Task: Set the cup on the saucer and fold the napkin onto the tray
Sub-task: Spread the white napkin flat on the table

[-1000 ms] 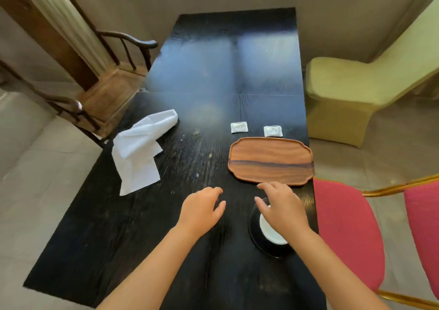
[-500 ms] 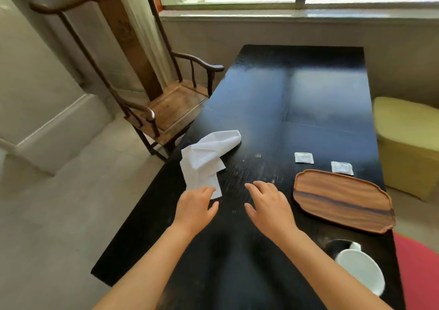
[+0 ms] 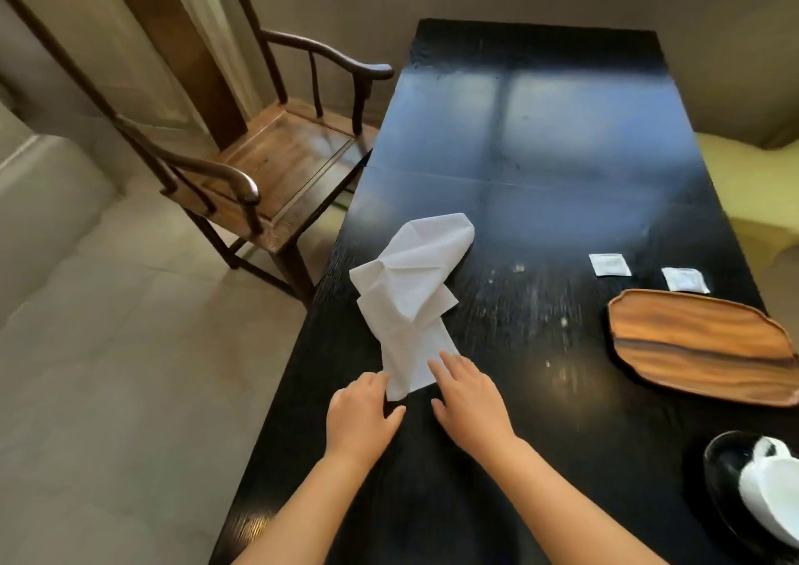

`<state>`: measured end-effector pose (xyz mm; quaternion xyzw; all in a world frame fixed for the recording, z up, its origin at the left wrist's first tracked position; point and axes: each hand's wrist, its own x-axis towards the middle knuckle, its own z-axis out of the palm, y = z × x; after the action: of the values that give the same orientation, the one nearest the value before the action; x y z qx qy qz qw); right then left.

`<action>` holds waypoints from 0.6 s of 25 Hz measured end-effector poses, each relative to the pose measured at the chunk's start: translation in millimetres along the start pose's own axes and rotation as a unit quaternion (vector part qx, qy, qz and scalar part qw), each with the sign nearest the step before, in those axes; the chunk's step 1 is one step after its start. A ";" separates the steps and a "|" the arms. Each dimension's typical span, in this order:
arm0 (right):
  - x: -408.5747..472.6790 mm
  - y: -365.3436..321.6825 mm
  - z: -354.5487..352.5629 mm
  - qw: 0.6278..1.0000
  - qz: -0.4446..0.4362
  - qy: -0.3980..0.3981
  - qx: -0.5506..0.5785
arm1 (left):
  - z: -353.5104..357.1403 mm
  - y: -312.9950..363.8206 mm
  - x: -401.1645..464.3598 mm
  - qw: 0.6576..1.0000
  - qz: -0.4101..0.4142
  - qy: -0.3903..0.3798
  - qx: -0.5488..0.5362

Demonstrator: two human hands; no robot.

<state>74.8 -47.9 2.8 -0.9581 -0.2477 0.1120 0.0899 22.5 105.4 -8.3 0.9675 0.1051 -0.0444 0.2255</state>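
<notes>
A crumpled white napkin (image 3: pixel 410 292) lies near the left edge of the black table (image 3: pixel 540 153). My left hand (image 3: pixel 361 417) touches its near corner from the left, fingers apart. My right hand (image 3: pixel 469 396) rests flat at the same corner, fingertips on the cloth. Neither hand has lifted it. The wooden tray (image 3: pixel 700 344) sits bare at the right. The white cup (image 3: pixel 774 491) stands on the black saucer (image 3: pixel 726 465) at the lower right corner, partly cut off by the frame.
Two small white sachets (image 3: pixel 609 264) (image 3: pixel 685 280) lie just beyond the tray. A dark wooden armchair (image 3: pixel 276 162) stands close to the table's left side. A yellow seat (image 3: pixel 752 192) is at the right. Tiled floor lies to the left.
My right hand has left the cup on the saucer. Both hands moved left to the napkin's near corner, and my view swung left with them.
</notes>
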 end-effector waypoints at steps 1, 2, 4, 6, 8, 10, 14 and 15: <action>9.4 3.4 11.3 1.000 -0.008 0.000 -0.010 | 8.3 -0.7 6.6 1.000 -0.004 -0.007 0.004; 17.6 7.6 21.4 1.000 -0.019 -0.002 -0.019 | 15.7 -0.2 12.4 1.000 -0.006 -0.011 0.006; 31.2 17.4 44.2 0.999 -0.031 -0.010 -0.021 | 33.4 -2.5 24.2 1.000 -0.017 -0.009 -0.006; 32.6 22.7 59.3 0.999 -0.039 -0.003 0.002 | 45.2 -5.5 31.7 0.999 -0.029 -0.006 -0.021; 24.5 22.4 68.6 0.999 -0.041 0.023 0.013 | 52.4 -9.0 34.7 0.999 -0.031 -0.005 -0.038; 11.9 18.4 74.9 0.998 -0.042 0.052 0.021 | 51.4 -10.3 31.5 0.995 -0.047 0.004 -0.088; -7.6 -5.1 62.7 0.989 0.031 0.039 0.141 | 31.1 1.3 14.6 0.952 -0.139 -0.014 -0.271; -10.9 -13.2 56.2 0.971 0.080 0.015 0.223 | 25.7 5.4 8.8 0.941 -0.152 -0.022 -0.303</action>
<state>45.0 -35.4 -46.3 -0.9323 -0.1374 0.1573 0.2953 31.3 90.9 -30.2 0.8248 0.2548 -0.0652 0.5006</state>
